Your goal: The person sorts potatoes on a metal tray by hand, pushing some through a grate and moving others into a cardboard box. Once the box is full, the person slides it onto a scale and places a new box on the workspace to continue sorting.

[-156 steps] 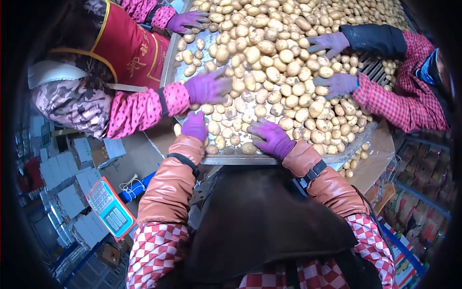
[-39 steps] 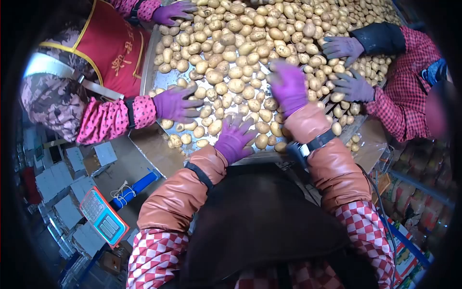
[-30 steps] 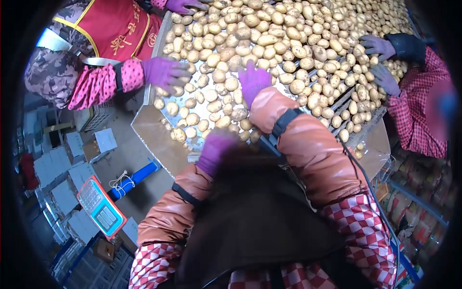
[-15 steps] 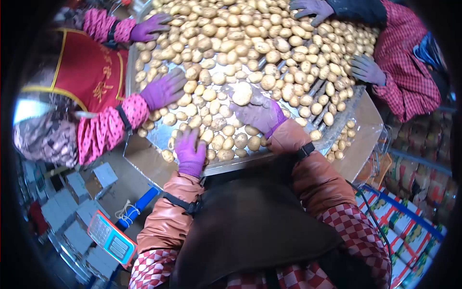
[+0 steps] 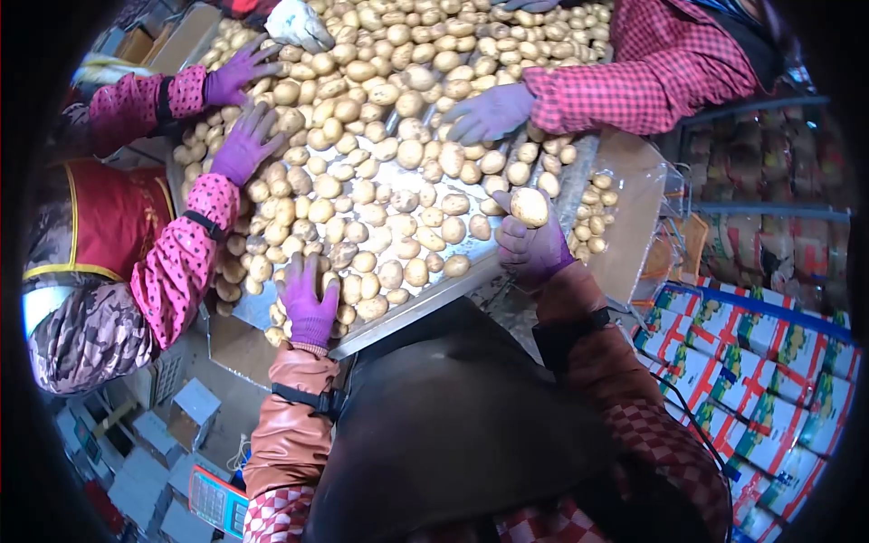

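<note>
Many potatoes [image 5: 390,273] are spread over a metal sorting table [image 5: 425,303]. My left hand [image 5: 308,300], in a purple glove, lies on potatoes near the table's front edge with its fingers spread. At the table's right edge, my right hand [image 5: 534,246], in a purple and greyish glove, holds a pale potato [image 5: 529,207] with the fingers curled around its lower side. Metal rollers [image 5: 541,166] show between potatoes just above that hand.
A co-worker's purple-gloved hands [image 5: 244,145] rest on potatoes at the left. Another co-worker's gloved hand [image 5: 491,114] reaches in from the right. A white-gloved hand [image 5: 299,24] is at the top. Cardboard [image 5: 625,217] borders the table's right side; printed boxes [image 5: 742,362] stand beyond.
The view has turned. My right hand has moved with the potato from over the pile to the table's right edge. The right co-worker's hand reaches further in over the rollers.
</note>
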`<state>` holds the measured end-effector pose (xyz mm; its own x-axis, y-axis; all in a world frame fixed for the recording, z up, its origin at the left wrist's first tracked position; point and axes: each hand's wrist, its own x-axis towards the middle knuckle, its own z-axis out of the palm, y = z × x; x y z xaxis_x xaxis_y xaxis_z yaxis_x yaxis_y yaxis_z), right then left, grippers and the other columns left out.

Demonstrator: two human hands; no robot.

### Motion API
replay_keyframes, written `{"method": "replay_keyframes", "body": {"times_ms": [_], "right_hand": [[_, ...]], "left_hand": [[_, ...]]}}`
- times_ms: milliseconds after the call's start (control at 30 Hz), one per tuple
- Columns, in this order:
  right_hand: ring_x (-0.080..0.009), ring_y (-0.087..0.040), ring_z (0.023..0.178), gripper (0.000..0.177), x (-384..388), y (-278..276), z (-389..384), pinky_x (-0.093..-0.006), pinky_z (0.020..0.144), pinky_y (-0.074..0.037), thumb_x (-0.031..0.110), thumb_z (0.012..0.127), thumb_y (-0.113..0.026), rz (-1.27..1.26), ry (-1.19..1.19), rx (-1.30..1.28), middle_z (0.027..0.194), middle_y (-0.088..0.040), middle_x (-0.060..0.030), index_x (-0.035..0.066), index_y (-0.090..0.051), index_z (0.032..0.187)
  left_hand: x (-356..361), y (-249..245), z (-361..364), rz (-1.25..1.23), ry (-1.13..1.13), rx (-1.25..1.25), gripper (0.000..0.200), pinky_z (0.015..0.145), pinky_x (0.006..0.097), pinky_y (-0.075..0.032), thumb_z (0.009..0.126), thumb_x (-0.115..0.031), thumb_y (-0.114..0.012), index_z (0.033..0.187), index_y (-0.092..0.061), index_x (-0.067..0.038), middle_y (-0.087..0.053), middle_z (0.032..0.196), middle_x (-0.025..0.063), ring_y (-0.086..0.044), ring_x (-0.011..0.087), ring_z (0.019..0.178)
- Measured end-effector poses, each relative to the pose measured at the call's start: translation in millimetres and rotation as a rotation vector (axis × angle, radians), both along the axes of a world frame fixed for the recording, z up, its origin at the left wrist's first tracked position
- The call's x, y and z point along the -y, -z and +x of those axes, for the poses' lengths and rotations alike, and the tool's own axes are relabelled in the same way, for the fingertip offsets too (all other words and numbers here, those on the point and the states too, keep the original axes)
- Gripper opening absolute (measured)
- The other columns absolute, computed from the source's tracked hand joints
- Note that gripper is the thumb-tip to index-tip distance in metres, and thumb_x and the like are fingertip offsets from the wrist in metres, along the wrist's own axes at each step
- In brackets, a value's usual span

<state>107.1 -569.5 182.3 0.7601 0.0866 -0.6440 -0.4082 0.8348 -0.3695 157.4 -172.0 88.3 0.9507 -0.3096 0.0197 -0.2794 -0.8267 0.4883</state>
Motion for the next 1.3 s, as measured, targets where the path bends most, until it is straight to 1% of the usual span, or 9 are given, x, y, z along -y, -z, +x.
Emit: {"method": "replay_keyframes", "body": {"times_ms": [233, 367, 467, 567, 867, 1033, 1100, 1200, 1300], "right_hand": [[-0.0145, -0.05, 0.064, 0.061, 57, -12, -61, -0.0251, 0.051, -0.042, 0.059, 0.101, -0.033, -0.093, 0.267, -0.059, 0.082, -0.054, -0.0034, 0.01, -0.053, 0.13], [-0.0184, -0.058, 0.077, 0.061, 175, 48, -150, -0.0291, 0.065, -0.05, 0.058, 0.1, -0.035, -1.138, 0.192, -0.061, 0.093, -0.06, -0.0043, 0.008, -0.055, 0.128], [-0.0213, -0.061, 0.092, 0.064, 247, 32, -206, -0.0328, 0.073, -0.053, 0.062, 0.099, -0.037, -0.008, 0.547, 0.369, 0.107, -0.063, -0.0036, 0.008, -0.056, 0.129], [-0.0225, -0.062, 0.098, 0.069, 214, 30, -155, -0.0337, 0.075, -0.054, 0.065, 0.097, -0.038, -0.123, 0.627, 0.134, 0.118, -0.064, -0.0068, 0.01, -0.052, 0.136], [-0.0243, -0.068, 0.088, 0.054, -1, 20, -4, -0.0327, 0.076, -0.057, 0.041, 0.1, -0.054, -0.569, -0.28, 0.059, 0.108, -0.067, -0.0119, 0.006, -0.048, 0.14], [-0.032, -0.061, 0.107, 0.052, -86, 51, 15, -0.0409, 0.091, -0.051, 0.029, 0.086, -0.07, -1.439, -0.587, 0.73, 0.118, -0.062, -0.0147, 0.007, -0.057, 0.131], [-0.039, -0.05, 0.122, 0.057, -129, 55, 29, -0.0517, 0.103, -0.04, 0.03, 0.075, -0.075, -1.8, -0.775, 1.089, 0.129, -0.055, -0.0155, 0.013, -0.06, 0.127], [-0.0374, -0.043, 0.126, 0.055, -144, 90, 47, -0.0568, 0.104, -0.03, 0.04, 0.078, -0.066, -2.028, -1.023, 1.156, 0.131, -0.05, -0.0147, 0.017, -0.059, 0.127], [-0.0349, -0.045, 0.122, 0.055, -117, 84, 69, -0.0544, 0.102, -0.032, 0.04, 0.077, -0.066, -2.041, -0.998, 0.938, 0.13, -0.053, -0.0148, 0.015, -0.06, 0.125]], "left_hand": [[-8, -7, -9, 0.037, 0.142, -0.06, 0.063, 0.114, 0.0555, -0.024, 0.081, -0.031, -0.068, 0.138, -0.053, -0.011, -0.04, 0.149, 0.022, -0.033, 0.0467, 0.137], [-21, -5, -12, 0.007, 0.158, -0.04, 0.063, 0.114, 0.056, -0.024, 0.081, -0.032, -0.068, 0.138, -0.053, -0.009, -0.039, 0.149, 0.0239, -0.033, 0.0458, 0.137], [-15, -10, -7, -0.01, 0.189, -0.041, 0.061, 0.113, 0.0555, -0.026, 0.082, -0.031, -0.067, 0.138, -0.053, -0.008, -0.042, 0.147, 0.0257, -0.036, 0.0463, 0.135], [11, -17, -1, -0.08, 0.057, 0.03, 0.054, 0.108, 0.0531, -0.031, 0.084, -0.032, -0.064, 0.132, -0.057, -0.009, -0.055, 0.132, 0.0219, -0.046, 0.0437, 0.126], [-17, -24, -32, 0.145, -0.048, -0.038, 0.05, 0.103, 0.054, -0.032, 0.074, -0.024, -0.067, 0.121, -0.06, -0.01, -0.057, 0.124, 0.0135, -0.045, 0.0388, 0.121], [7, -21, -39, 0.039, -0.115, -0.265, 0.048, 0.102, 0.0524, -0.037, 0.078, -0.028, -0.064, 0.122, -0.061, -0.009, -0.059, 0.122, 0.0188, -0.05, 0.0403, 0.119], [24, 31, -50, 0.067, 0.284, 0.365, 0.054, 0.106, 0.0576, -0.033, 0.079, -0.038, -0.068, 0.131, -0.058, -0.023, -0.055, 0.132, 0.0152, -0.048, 0.037, 0.124], [7, 16, -43, -0.003, 0.064, -0.208, 0.05, 0.103, 0.0564, -0.034, 0.079, -0.037, -0.067, 0.124, -0.06, -0.016, -0.057, 0.126, 0.0153, -0.051, 0.0393, 0.117], [-34, 3, -41, 0.192, -0.172, -0.043, 0.042, 0.093, 0.0554, -0.042, 0.083, -0.037, -0.064, 0.118, -0.063, -0.015, -0.064, 0.114, 0.0139, -0.058, 0.0357, 0.108]]}}
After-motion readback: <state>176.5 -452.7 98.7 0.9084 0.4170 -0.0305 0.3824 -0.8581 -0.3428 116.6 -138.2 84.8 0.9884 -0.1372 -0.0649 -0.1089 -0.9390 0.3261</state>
